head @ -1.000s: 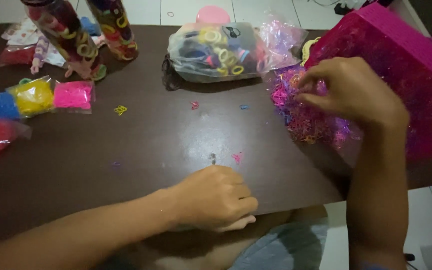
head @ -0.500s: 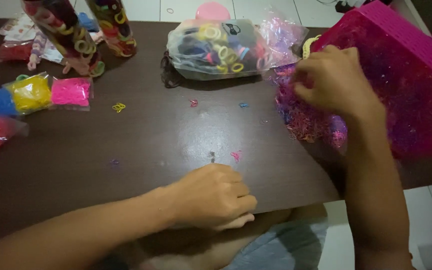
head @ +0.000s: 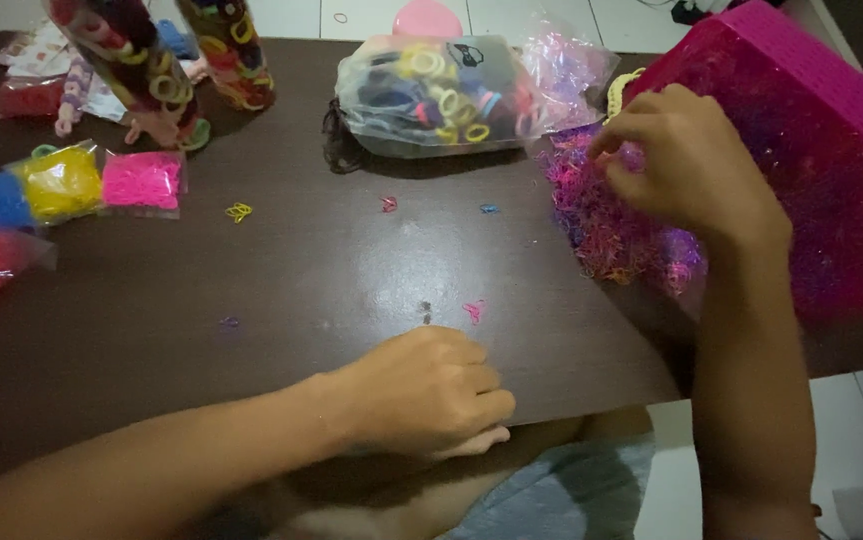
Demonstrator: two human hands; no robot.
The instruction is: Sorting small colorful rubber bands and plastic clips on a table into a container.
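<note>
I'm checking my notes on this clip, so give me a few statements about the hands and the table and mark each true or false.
1. The right hand is in the pile of tiny pink and purple bands. True.
2. The left hand is lifted high above the table. False: it rests, curled, at the table's near edge.
3. A clear bag of mixed hair ties lies at the far side of the table. True.
4. The yellow packet lies beside the right hand. False: it is at the table's left end, next to a pink packet.
</note>
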